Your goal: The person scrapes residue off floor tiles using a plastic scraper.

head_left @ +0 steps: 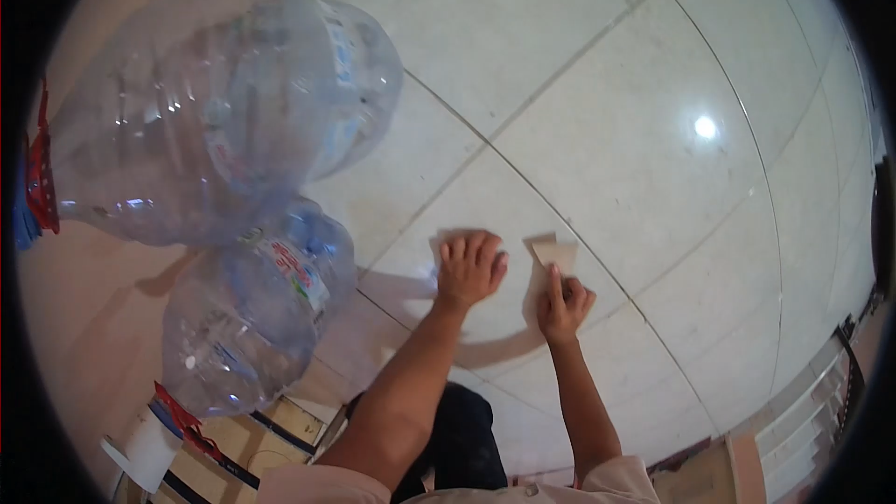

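Pressing paper piece with right hand finger; left hand spread flat; empty water jugs beside

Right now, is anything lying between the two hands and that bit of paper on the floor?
Nothing visible does. The right hand already presses a finger on the small tan paper piece, and the left hand rests flat on the tiled floor beside it.

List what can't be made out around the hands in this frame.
Head view:
- White sheet under left hand: palm covers most of it; extent unclear.
- Tan paper piece: right hand finger lies across it; near edge hidden.
- Bottle labels: too small and blurred to read.
- Person's lower body: cut off by bottom edge.
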The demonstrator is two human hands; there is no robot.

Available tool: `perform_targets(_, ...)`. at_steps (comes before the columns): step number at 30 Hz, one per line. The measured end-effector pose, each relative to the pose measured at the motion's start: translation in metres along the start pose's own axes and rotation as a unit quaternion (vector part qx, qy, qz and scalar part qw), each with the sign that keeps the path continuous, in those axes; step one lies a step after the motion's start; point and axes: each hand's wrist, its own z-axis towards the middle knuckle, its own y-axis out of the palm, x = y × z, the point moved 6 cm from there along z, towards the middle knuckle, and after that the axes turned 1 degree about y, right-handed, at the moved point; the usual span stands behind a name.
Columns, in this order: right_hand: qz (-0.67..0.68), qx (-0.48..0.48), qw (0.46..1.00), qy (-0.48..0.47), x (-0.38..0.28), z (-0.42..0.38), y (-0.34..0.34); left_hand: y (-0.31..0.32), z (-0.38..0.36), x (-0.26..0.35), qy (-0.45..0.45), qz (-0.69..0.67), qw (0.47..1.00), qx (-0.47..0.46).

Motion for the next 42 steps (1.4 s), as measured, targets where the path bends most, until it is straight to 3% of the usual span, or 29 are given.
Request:
perform_targets(7,-0.024,0.029,0.999,-0.003,-0.005,0.012,-0.005,-0.006,0.009,0.003,0.009,-0.016,1.0,0.0)
perform_targets(14,-0.02,0.017,1.0,0.015,-0.005,0.009,-0.01,-0.034,0.01,0.016,-0.038,-0.08,0.996,-0.013)
perform_targets(16,-0.025,0.003,0.999,0.026,-0.004,0.008,-0.008,-0.035,-0.009,0.013,-0.118,-0.336,0.932,-0.072)
perform_targets(17,-0.023,-0.004,0.999,0.029,-0.004,0.008,-0.006,-0.054,-0.026,0.027,-0.136,-0.393,0.904,-0.1)
perform_targets(19,-0.025,-0.009,0.999,0.03,-0.007,0.007,-0.007,-0.095,-0.072,0.059,0.043,-0.354,0.916,-0.186)
perform_targets(21,-0.037,-0.023,0.998,0.035,-0.005,0.008,-0.007,-0.158,-0.12,0.092,0.002,-0.344,0.848,-0.402)
perform_targets(22,-0.036,-0.022,0.999,0.035,-0.004,0.01,-0.006,-0.19,-0.141,0.107,0.031,-0.248,0.835,-0.49)
perform_targets(23,-0.036,-0.012,0.999,0.033,-0.004,0.01,-0.007,-0.234,-0.145,0.119,0.013,-0.281,0.8,-0.53)
perform_targets(25,-0.032,-0.003,0.999,0.033,-0.007,0.008,-0.009,-0.314,-0.161,0.123,0.034,-0.186,0.821,-0.538)
perform_targets(29,-0.045,-0.015,0.998,0.037,-0.01,0.014,-0.013,-0.449,-0.168,0.101,-0.104,-0.1,0.921,-0.361)
perform_targets(31,-0.052,-0.022,0.997,0.044,-0.01,0.012,-0.015,-0.487,-0.185,0.098,-0.048,-0.119,0.959,-0.253)
perform_targets(34,-0.045,-0.014,0.998,0.039,-0.008,0.011,-0.015,-0.491,-0.211,0.086,-0.044,-0.112,0.977,-0.178)
perform_targets(38,-0.045,0.005,0.998,0.032,-0.009,0.015,-0.016,-0.492,-0.205,0.056,-0.081,-0.149,0.965,-0.199)
perform_targets(39,-0.038,0.011,0.999,0.028,-0.009,0.015,-0.017,-0.494,-0.213,0.046,-0.02,-0.176,0.958,-0.224)
perform_targets(42,-0.044,0.037,0.998,0.012,-0.015,0.014,-0.022,-0.5,-0.23,0.038,-0.044,-0.181,0.945,-0.27)
